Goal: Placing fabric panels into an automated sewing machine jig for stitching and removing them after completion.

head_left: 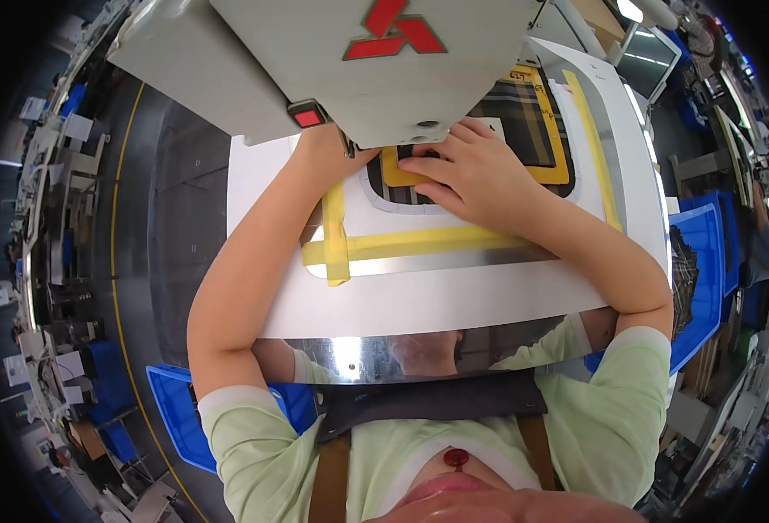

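Observation:
A yellow frame (554, 131) lies over dark fabric (533, 152) inside a rounded cut-out of a white sheet. My right hand (467, 170) rests on the near left part of this frame and fabric, its fingers apart and slightly bent, and I see nothing held in it. Beside its fingertips a small white piece (492, 129) shows in part. My left hand (332, 144) reaches in under the grey machine head (393, 78). Only its wrist and back edge show; the machine hides its fingers and whatever they touch.
Yellow tape strips (428, 242) border the cut-out. The white sheet (419, 301) covers the worktop, whose shiny metal front edge (419, 353) is close to my body. Blue bins stand low at the left (175, 418) and at the right (703, 261). A red button sits on the machine head.

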The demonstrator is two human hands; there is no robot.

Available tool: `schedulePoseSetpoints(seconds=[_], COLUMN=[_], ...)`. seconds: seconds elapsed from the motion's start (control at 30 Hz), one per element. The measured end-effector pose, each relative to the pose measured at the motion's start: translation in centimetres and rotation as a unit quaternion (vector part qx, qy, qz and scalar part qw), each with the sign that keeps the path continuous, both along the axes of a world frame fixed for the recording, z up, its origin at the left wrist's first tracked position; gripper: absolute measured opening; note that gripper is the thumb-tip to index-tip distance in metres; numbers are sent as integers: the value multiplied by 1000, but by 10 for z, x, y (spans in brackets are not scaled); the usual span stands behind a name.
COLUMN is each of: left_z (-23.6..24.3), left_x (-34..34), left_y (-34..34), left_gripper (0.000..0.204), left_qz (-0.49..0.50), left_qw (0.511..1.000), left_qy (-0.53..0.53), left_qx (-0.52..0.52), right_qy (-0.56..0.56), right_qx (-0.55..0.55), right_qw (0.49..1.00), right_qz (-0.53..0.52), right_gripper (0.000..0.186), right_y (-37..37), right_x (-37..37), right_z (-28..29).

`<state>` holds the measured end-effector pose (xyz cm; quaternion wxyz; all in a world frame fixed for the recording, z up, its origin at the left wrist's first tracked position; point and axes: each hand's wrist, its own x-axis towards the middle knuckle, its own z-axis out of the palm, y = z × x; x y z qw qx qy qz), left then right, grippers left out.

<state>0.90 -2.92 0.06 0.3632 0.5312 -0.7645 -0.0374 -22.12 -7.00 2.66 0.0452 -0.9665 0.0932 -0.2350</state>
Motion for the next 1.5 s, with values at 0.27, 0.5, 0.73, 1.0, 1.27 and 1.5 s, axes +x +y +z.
schedulePoseSetpoints(seconds=[0.27, 0.5, 0.73, 1.0, 1.27, 1.5], left_z=[-4, -3, -6, -15, -23, -39], left_x=[6, 16, 19, 27, 41, 74], left_y=[-1, -2, -1, 0, -17, -23], left_gripper=[27, 33, 38, 47, 26, 18], left_qz=[65, 36, 19, 52, 5, 30], left_qw=[989, 990, 991, 980, 994, 993], left_qy=[-10, -35, -31, -77, -95, -76], left_qx=[133, 133, 131, 176, 58, 82], right_qy=[38, 14, -8, -23, -51, -63], right_qx=[112, 92, 119, 78, 68, 52], right_qw=[993, 996, 993, 997, 996, 997], right_qz=[-17, -7, -2, 4, -5, -1], right_gripper=[27, 29, 29, 29, 26, 23], right_y=[0, -2, -3, -2, -1, -2], right_x=[-2, -4, -6, -7, 1, 6], right_z=[7, 4, -2, -4, -11, -19])
